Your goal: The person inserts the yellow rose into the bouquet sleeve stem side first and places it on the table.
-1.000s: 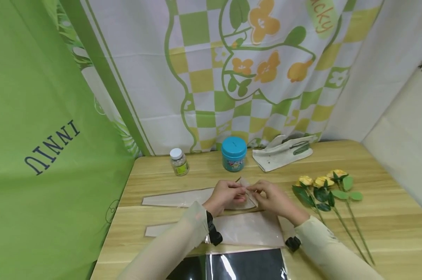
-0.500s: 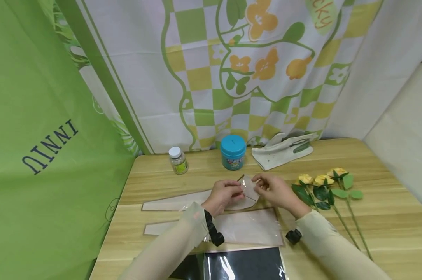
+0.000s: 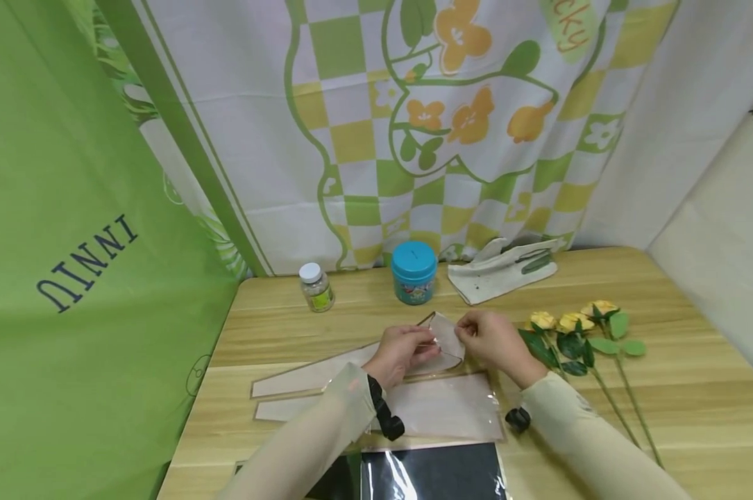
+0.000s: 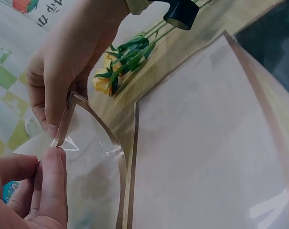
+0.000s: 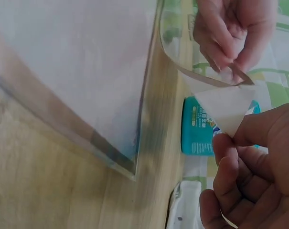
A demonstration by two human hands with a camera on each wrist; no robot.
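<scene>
A tapered, pale flower sleeve (image 3: 307, 375) with a brown border has its wide end raised off the wooden table. My left hand (image 3: 407, 354) pinches the edge of that end between thumb and fingers. My right hand (image 3: 491, 347) pinches a pale pointed corner (image 5: 225, 107) of the same sleeve, a short way to the right. Between both hands the plastic bends and shines. In the left wrist view, the brown edge (image 4: 65, 124) stands folded at the left fingertips. A second sleeve of this kind (image 3: 438, 410) lies flat just in front, partly under my left forearm.
A black glossy sleeve (image 3: 435, 472) lies at the near edge. Three yellow roses (image 3: 572, 323) with long stems rest at the right. Along the back stand a white-capped jar (image 3: 318, 295) and a blue tub (image 3: 414, 274), beside white gloves (image 3: 507, 271).
My right hand has moved away from the left one and now pinches the sleeve's corner further right. The sleeve's narrow end has swung toward the front, close to the second sleeve.
</scene>
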